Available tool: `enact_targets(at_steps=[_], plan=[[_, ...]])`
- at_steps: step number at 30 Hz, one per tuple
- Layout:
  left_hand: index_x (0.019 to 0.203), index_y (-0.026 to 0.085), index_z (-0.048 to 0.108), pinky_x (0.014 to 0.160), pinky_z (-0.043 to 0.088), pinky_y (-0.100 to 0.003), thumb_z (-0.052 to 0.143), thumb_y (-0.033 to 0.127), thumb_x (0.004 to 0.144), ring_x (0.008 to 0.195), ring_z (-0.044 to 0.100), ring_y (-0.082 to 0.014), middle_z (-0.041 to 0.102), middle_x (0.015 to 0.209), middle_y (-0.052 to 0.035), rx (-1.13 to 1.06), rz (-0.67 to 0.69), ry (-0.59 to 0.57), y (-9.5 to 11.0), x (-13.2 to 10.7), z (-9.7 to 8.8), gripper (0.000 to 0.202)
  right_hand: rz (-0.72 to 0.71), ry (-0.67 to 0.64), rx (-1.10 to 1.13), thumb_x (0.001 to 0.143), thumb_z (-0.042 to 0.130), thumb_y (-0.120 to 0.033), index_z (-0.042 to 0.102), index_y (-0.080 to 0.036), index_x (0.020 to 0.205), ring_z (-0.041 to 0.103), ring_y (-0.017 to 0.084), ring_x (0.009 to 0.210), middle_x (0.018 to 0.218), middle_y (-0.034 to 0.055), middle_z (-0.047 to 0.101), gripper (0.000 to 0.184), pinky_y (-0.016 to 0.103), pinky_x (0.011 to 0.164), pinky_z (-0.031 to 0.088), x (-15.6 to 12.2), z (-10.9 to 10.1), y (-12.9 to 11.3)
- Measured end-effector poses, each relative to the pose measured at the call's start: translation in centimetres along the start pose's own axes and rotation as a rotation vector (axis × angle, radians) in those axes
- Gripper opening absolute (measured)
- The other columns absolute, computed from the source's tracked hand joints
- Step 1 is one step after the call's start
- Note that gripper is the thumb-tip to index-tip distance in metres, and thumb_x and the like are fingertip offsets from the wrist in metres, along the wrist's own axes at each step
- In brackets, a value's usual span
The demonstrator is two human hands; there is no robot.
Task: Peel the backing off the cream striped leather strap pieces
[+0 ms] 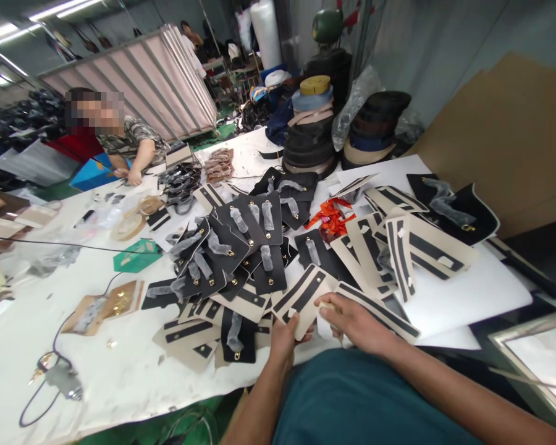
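Observation:
My left hand (282, 337) grips the near corner of a beige card with black stripes (303, 296), thumb on top. My right hand (352, 321) pinches the same card's right edge, fingers curled. The card lies at the front of a spread of similar pieces. Black flaps with gold snaps and plastic-wrapped tabs (241, 241) are fanned out just beyond it. More beige striped pieces (398, 247) lie to the right on white sheets (467, 290).
An orange ribbon bundle (331, 216) sits mid-table. Stacked tape rolls (312, 130) and dark rolls (375, 130) stand at the back. Another person (125, 145) works at the far left. A cabled tool (62, 377) lies front left. Cardboard (505, 136) leans right.

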State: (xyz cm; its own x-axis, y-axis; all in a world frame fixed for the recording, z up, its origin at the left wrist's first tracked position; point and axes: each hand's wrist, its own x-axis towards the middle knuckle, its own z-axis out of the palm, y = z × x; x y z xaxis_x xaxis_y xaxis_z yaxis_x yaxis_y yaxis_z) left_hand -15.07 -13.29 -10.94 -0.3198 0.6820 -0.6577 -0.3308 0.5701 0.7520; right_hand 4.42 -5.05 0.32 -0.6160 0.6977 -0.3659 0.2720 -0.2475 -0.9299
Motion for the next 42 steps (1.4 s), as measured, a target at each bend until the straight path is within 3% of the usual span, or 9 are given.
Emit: enact_targets(at_steps=[4, 6, 9, 11, 14, 19, 25, 35, 42], plan=[[0.113, 0.015, 0.066, 0.067, 0.059, -0.041, 0.075, 0.061, 0.074, 0.083, 0.072, -0.0310, 0.074, 0.096, -0.0141, 0.424, -0.041, -0.162, -1.5, 0.3, -2.8, 0.061, 0.117, 0.050, -0.007, 0.096, 0.054, -0.058, 0.064, -0.019, 0.101, 0.062, 0.016, 0.066, 0.075, -0.0006, 0.067, 0.040, 0.026, 0.064, 0.045, -0.1, -1.0, 2.4], [0.112, 0.015, 0.069, 0.081, 0.058, -0.045, 0.078, 0.059, 0.072, 0.095, 0.071, -0.0337, 0.074, 0.103, -0.0152, 0.595, 0.098, -0.162, -0.7, 0.4, -4.6, 0.060, 0.156, 0.116, -0.022, 0.095, 0.056, -0.058, 0.063, -0.019, 0.090, 0.063, 0.017, 0.066, 0.076, 0.0014, 0.072, 0.040, 0.027, 0.064, 0.044, -0.2, -1.2, 3.2], [0.131, 0.018, 0.063, 0.102, 0.049, -0.049, 0.078, 0.049, 0.076, 0.116, 0.063, -0.0357, 0.067, 0.128, -0.0173, 0.746, 0.435, 0.032, 2.1, 0.3, -6.1, 0.065, 0.170, 0.244, -0.059, 0.092, 0.060, -0.056, 0.058, -0.020, 0.079, 0.061, 0.017, 0.062, 0.072, 0.0021, 0.075, 0.039, 0.027, 0.063, 0.041, 0.0, -1.5, 3.9], [0.140, 0.019, 0.057, 0.110, 0.044, -0.050, 0.074, 0.042, 0.081, 0.127, 0.056, -0.0358, 0.060, 0.138, -0.0178, 0.834, 0.649, 0.152, 4.4, 0.5, -5.7, 0.065, 0.163, 0.292, -0.069, 0.092, 0.060, -0.056, 0.055, -0.021, 0.077, 0.060, 0.016, 0.059, 0.067, 0.0006, 0.074, 0.039, 0.027, 0.063, 0.040, 0.1, -1.7, 4.3], [0.138, 0.023, 0.058, 0.116, 0.038, -0.046, 0.068, 0.032, 0.088, 0.134, 0.052, -0.0317, 0.059, 0.141, -0.0149, 0.866, 0.815, 0.070, 6.8, 2.0, -2.9, 0.052, 0.141, 0.323, -0.051, 0.093, 0.059, -0.056, 0.054, -0.021, 0.078, 0.060, 0.016, 0.057, 0.059, -0.0026, 0.067, 0.038, 0.027, 0.063, 0.042, 0.0, -1.8, 4.8], [0.129, 0.016, 0.063, 0.112, 0.039, -0.043, 0.083, 0.027, 0.071, 0.133, 0.055, -0.0361, 0.062, 0.138, -0.0208, 0.698, 0.551, -0.055, 6.3, 8.2, 2.7, 0.062, 0.114, 0.326, 0.006, 0.094, 0.059, -0.053, 0.064, -0.018, 0.105, 0.057, 0.015, 0.050, 0.055, -0.0063, 0.060, 0.036, 0.027, 0.060, 0.043, -0.4, -1.7, 4.8], [0.132, 0.012, 0.057, 0.100, 0.046, -0.044, 0.090, 0.019, 0.057, 0.109, 0.068, -0.0373, 0.074, 0.109, -0.0175, 0.669, 0.185, -0.106, 5.1, 12.5, 4.1, 0.082, 0.133, 0.356, 0.018, 0.093, 0.062, -0.055, 0.061, -0.018, 0.080, 0.061, 0.015, 0.058, 0.069, 0.0022, 0.074, 0.039, 0.026, 0.060, 0.040, -1.0, -2.2, 5.0], [0.093, 0.013, 0.076, 0.075, 0.057, -0.037, 0.084, 0.033, 0.062, 0.077, 0.073, -0.0277, 0.079, 0.089, -0.0104, 0.509, -0.011, -0.470, 6.3, 8.0, 2.7, 0.038, 0.145, 0.344, -0.031, 0.095, 0.055, -0.060, 0.056, -0.022, 0.082, 0.048, 0.013, 0.051, 0.057, -0.0075, 0.046, 0.040, 0.025, 0.054, 0.039, -0.7, -2.2, 5.5], [0.094, 0.016, 0.078, 0.076, 0.057, -0.036, 0.079, 0.038, 0.072, 0.080, 0.073, -0.0273, 0.079, 0.089, -0.0087, 0.412, 0.019, -0.480, 8.3, 4.2, 1.4, 0.032, 0.111, 0.215, -0.082, 0.097, 0.053, -0.047, 0.059, -0.021, 0.092, 0.055, 0.015, 0.060, 0.064, -0.0056, 0.053, 0.027, 0.026, 0.061, 0.043, 0.2, -1.8, 3.2]])
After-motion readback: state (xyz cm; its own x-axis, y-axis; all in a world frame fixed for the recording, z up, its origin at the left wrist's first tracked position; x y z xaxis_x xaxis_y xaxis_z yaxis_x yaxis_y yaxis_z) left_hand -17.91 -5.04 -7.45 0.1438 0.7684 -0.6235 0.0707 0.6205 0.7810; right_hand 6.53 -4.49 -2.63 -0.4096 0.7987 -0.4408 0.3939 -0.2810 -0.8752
